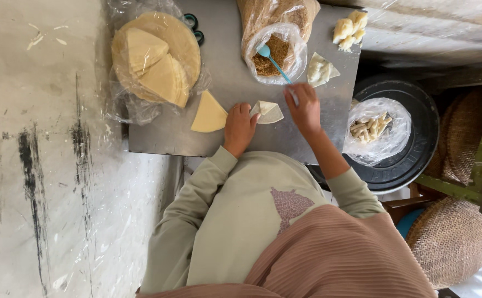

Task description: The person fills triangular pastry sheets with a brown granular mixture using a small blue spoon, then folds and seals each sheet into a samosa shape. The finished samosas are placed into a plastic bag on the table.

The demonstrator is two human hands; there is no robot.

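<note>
From the head camera, looking straight down, a person in a pale green top is leaning over a grey metal tray (163,138) set on a whitish, plastic-covered surface. The left hand (240,126) is curling its fingers against the left edge of a small folded dough piece (268,111), pinching or pressing it there; the exact grip is hidden under the knuckles. The right hand (305,107) is hovering just to the right of that piece, fingers bent down and closed around the end of a light blue spoon (273,60). So the folded piece is lying on the tray between the two hands, touching the left one and just beside the right.

The spoon's bowl is sitting in a clear bag of brown crumbly filling (274,55), which is standing just beyond the hands. A flat triangular dough sheet (209,115) is lying just to the left of the left hand. Farther left, a stack of round and cut dough sheets (155,60) is resting on crinkled plastic. A finished filled triangle (320,70) is lying near the bag, and a few yellowish lumps (350,27) are sitting at the tray's far corner. To the right, a dark round pan (417,149) is holding a plastic bag of pale strips (370,128).
</note>
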